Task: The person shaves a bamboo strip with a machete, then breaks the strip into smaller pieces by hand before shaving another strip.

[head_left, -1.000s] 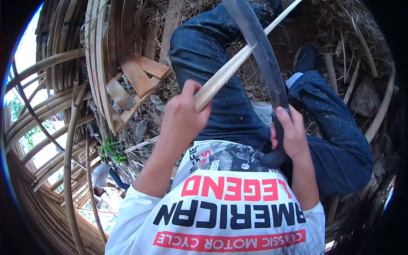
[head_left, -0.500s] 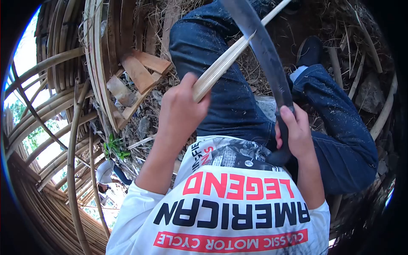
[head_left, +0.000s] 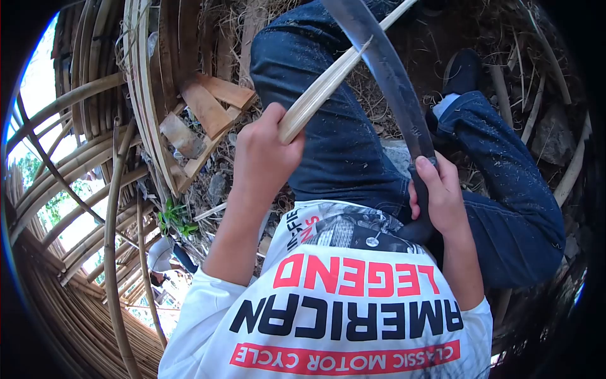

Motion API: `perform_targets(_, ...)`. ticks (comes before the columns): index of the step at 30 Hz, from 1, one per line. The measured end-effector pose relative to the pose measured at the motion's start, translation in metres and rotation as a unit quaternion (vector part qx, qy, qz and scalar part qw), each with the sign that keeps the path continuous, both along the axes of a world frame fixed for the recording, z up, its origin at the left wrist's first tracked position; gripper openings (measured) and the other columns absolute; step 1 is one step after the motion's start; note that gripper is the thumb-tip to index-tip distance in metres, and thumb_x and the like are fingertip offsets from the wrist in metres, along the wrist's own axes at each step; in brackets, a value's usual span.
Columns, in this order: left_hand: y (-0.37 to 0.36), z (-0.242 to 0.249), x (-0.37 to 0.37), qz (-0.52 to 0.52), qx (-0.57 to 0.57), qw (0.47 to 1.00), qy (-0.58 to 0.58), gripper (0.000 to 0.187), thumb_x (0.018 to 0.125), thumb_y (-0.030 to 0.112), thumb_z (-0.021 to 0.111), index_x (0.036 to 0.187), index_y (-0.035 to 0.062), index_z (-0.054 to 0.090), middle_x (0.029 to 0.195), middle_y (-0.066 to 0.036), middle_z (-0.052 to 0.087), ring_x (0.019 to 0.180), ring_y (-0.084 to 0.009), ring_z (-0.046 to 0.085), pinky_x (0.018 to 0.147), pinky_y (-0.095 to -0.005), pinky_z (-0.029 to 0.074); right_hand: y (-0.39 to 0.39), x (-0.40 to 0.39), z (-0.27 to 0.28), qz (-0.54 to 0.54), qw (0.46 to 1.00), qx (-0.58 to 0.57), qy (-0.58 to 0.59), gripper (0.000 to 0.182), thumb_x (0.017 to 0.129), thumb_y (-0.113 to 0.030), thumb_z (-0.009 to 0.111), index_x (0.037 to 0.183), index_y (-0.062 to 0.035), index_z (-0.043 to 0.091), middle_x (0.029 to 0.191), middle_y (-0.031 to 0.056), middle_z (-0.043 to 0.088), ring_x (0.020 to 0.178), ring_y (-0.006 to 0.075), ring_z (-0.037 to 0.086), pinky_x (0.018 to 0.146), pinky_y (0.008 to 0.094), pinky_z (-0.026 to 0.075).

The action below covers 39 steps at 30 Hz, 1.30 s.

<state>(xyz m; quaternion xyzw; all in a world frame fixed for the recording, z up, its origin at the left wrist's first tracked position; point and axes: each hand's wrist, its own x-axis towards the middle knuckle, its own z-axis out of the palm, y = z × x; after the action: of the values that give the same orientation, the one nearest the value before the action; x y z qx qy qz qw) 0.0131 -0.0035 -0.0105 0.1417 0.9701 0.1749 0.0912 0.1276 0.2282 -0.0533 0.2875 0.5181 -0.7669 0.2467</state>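
Note:
My left hand is wrapped round the near end of a pale bamboo strip, which slants away up and to the right over the jeans. A machete with a long, dark, curved blade crosses the strip near its upper part, and a small raised sliver shows at the blade's edge. My right hand grips the machete's black handle close to the waist, thumb lying along its top. The tip of the blade runs out of the upper edge of the view.
Bent knees in jeans frame the work. Flat wood offcuts and long bamboo strips lie at the left, beside a bamboo lattice. Shavings and a stone are on the ground. Another person shows beyond the lattice.
My left hand and the bamboo strip have shifted slightly left and toward me. The machete's blade has moved a little left along with them; both grips are the same.

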Motion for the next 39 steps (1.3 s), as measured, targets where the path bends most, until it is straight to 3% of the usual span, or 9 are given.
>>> perform_targets(4, 0.007, 0.004, -0.003, 0.015, 0.016, 1.000, 0.013, 0.024, 0.078, 0.016, 0.075, 0.079, 0.0006, 0.057, 0.062, -0.018, 0.057, 0.056, -0.0342, 0.060, 0.053, -0.0384, 0.045, 0.012, -0.013, -0.008, -0.146, 0.989, -0.018, -0.001, 0.031, 0.098, -0.033, 0.052, 0.087, -0.0037, 0.052, 0.057, 0.0043, 0.053, 0.040, 0.0086, 0.049, 0.040, 0.0227, 0.039)
perform_targets(13, 0.006, -0.003, 0.003, 0.001, 0.025, 1.000, 0.005, 0.023, 0.079, 0.015, 0.075, 0.078, 0.0019, 0.055, 0.061, -0.017, 0.056, 0.054, -0.0340, 0.059, 0.052, -0.0369, 0.045, 0.002, -0.023, -0.007, -0.166, 0.985, -0.032, -0.044, 0.040, 0.098, -0.044, 0.047, 0.094, -0.0044, 0.052, 0.056, 0.0030, 0.050, 0.037, 0.0092, 0.046, 0.034, 0.0232, 0.040)
perform_targets(17, 0.011, -0.008, -0.004, -0.005, 0.007, 1.000, -0.001, 0.031, 0.079, 0.020, 0.077, 0.078, 0.0016, 0.052, 0.059, -0.017, 0.053, 0.050, -0.0311, 0.056, 0.050, -0.0372, 0.043, -0.003, -0.008, 0.001, 0.015, 0.997, -0.071, -0.034, 0.030, 0.097, -0.033, 0.054, 0.095, -0.0037, 0.054, 0.057, 0.0026, 0.052, 0.041, 0.0084, 0.049, 0.040, 0.0229, 0.040)
perform_targets(25, -0.004, 0.010, -0.010, -0.039, 0.032, 0.987, -0.153, 0.033, 0.083, 0.025, 0.075, 0.094, 0.0008, 0.054, 0.070, -0.009, 0.055, 0.057, -0.0167, 0.050, 0.054, -0.0303, 0.040, 0.001, -0.012, -0.001, -0.019, 0.998, -0.064, 0.009, 0.028, 0.095, -0.029, 0.059, 0.097, -0.0016, 0.057, 0.057, 0.0007, 0.052, 0.042, 0.0071, 0.048, 0.041, 0.0217, 0.039)
perform_targets(29, -0.015, 0.018, -0.022, 0.065, 0.201, 0.864, -0.456, 0.023, 0.093, 0.022, 0.064, 0.098, 0.0010, 0.056, 0.069, -0.001, 0.057, 0.054, -0.0061, 0.053, 0.049, -0.0178, 0.040, 0.001, -0.008, -0.003, -0.059, 0.994, 0.041, 0.084, 0.018, 0.091, -0.017, 0.064, 0.097, -0.0015, 0.058, 0.059, 0.0000, 0.054, 0.044, 0.0045, 0.047, 0.042, 0.0201, 0.037)
perform_targets(31, -0.027, 0.010, -0.029, 0.098, 0.306, 0.721, -0.614, 0.025, 0.097, 0.026, 0.057, 0.096, 0.0007, 0.054, 0.059, -0.002, 0.054, 0.044, -0.0069, 0.051, 0.042, -0.0183, 0.042, 0.000, -0.009, -0.002, -0.075, 0.989, 0.085, 0.094, 0.018, 0.085, -0.009, 0.068, 0.096, -0.0018, 0.057, 0.061, 0.0010, 0.055, 0.049, 0.0058, 0.051, 0.046, 0.0222, 0.041)
perform_targets(33, -0.030, 0.005, -0.023, 0.087, 0.333, 0.722, -0.600, 0.027, 0.100, 0.027, 0.051, 0.088, 0.0025, 0.050, 0.051, -0.003, 0.049, 0.035, -0.0095, 0.046, 0.035, -0.0224, 0.042, 0.000, -0.008, -0.005, -0.061, 0.915, 0.335, 0.217, 0.022, 0.080, -0.006, 0.070, 0.096, -0.0021, 0.056, 0.064, 0.0040, 0.055, 0.055, 0.0113, 0.057, 0.052, 0.0271, 0.046)
perform_targets(35, -0.033, 0.004, -0.021, 0.121, 0.450, 0.600, -0.650, 0.029, 0.098, 0.027, 0.055, 0.081, 0.0054, 0.049, 0.053, 0.000, 0.048, 0.040, -0.0072, 0.047, 0.037, -0.0220, 0.042, 0.003, -0.007, -0.003, -0.052, 0.893, 0.377, 0.240, 0.025, 0.076, -0.004, 0.071, 0.096, -0.0024, 0.055, 0.065, 0.0061, 0.056, 0.057, 0.0164, 0.060, 0.054, 0.0297, 0.047)
perform_targets(39, -0.011, 0.006, -0.005, 0.119, 0.389, 0.623, -0.668, 0.029, 0.098, 0.029, 0.056, 0.082, 0.0055, 0.049, 0.055, 0.000, 0.050, 0.041, -0.0083, 0.049, 0.037, -0.0228, 0.042, 0.007, -0.013, 0.007, 0.007, 0.825, 0.431, 0.366, 0.027, 0.076, 0.002, 0.069, 0.099, -0.0021, 0.054, 0.072, 0.0093, 0.058, 0.064, 0.0218, 0.062, 0.063, 0.0286, 0.048)
